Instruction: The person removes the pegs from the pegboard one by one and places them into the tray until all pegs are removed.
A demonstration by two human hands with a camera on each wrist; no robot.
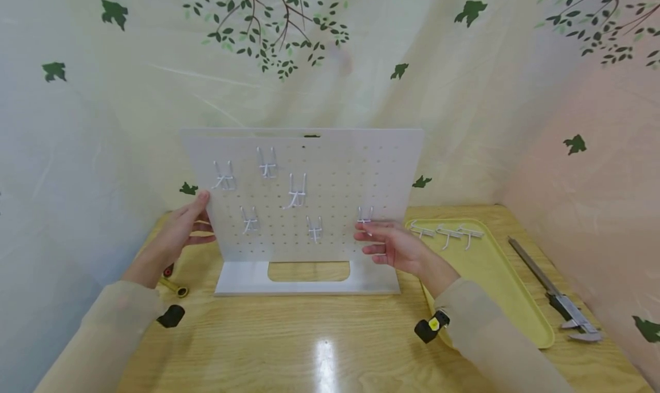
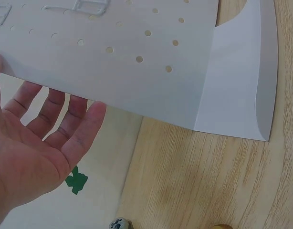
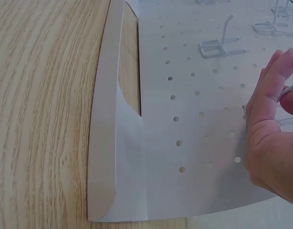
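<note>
A white pegboard (image 1: pixel 340 158) stands upright on a flat base, with several white wire hooks (image 1: pixel 297 193) fixed across its front. My left hand (image 1: pixel 177 230) holds the board's left edge; in the left wrist view its fingers (image 2: pixel 56 107) reach behind the board while the thumb tip lies at the front. At the lower right of the board, my right hand (image 1: pixel 397 247) pinches a white wire hook (image 1: pixel 365 213) between thumb and fingers. In the right wrist view, the tip of this hook (image 3: pixel 286 92) shows between the fingers, and the hand hides most of the rest.
Right of the board lies a yellow tray (image 1: pixel 495 290) with three more white hooks (image 1: pixel 448 233) near its far end. A caliper (image 1: pixel 554 293) rests beyond the tray. A brass-coloured ring-ended tool (image 1: pixel 177 290) lies by my left forearm. A leaf-patterned curtain hangs behind the wooden table (image 1: pixel 258 341).
</note>
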